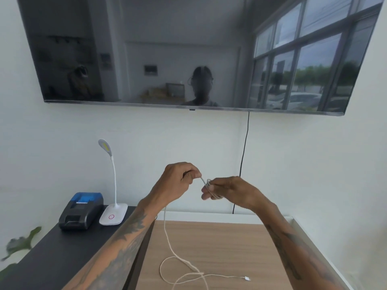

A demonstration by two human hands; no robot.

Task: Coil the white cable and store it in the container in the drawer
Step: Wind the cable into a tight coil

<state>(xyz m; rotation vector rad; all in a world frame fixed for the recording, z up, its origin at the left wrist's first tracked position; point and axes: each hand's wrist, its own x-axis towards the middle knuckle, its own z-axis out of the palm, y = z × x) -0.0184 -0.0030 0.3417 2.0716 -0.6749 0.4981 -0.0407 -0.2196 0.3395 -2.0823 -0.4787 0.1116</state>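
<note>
White cable: thin, round, flexible white cable (167, 237), partly wound. One end is bundled in small loops at the right hand; the rest hangs down past the left forearm and lies in loose overlapping curves on the light wooden tabletop (219, 243), ending in a small white connector (247, 278) near the front edge.
Left hand: left hand (180, 177) raised above the table, thumb and forefinger pinched closed on the cable just short of the bundle; other fingers curled.
Right hand: right hand (228, 190) closed around the small coil of loops, fingers wrapped over it, just beside the left hand.
Handling, judged: light and limp; it will hold no shape unaided, so the loops are likely to spring open if the grip slackens. Surface appears smooth, so it should slide readily through a pinch. The connector is the one part to treat gently.
Grip point, judged: keep the coil clamped across all its loops with the right hand; feed slack through the left pinch close to the bundle.
Risk, judged: the crossed curves on the table may snag or knot when drawn up.
Drawer and container: not in view.
Surroundings: black side counter (52, 258) carrying a black and blue printer (80, 211) and a white gooseneck desk lamp (113, 214); dark wall screen (188, 51) above.
</note>
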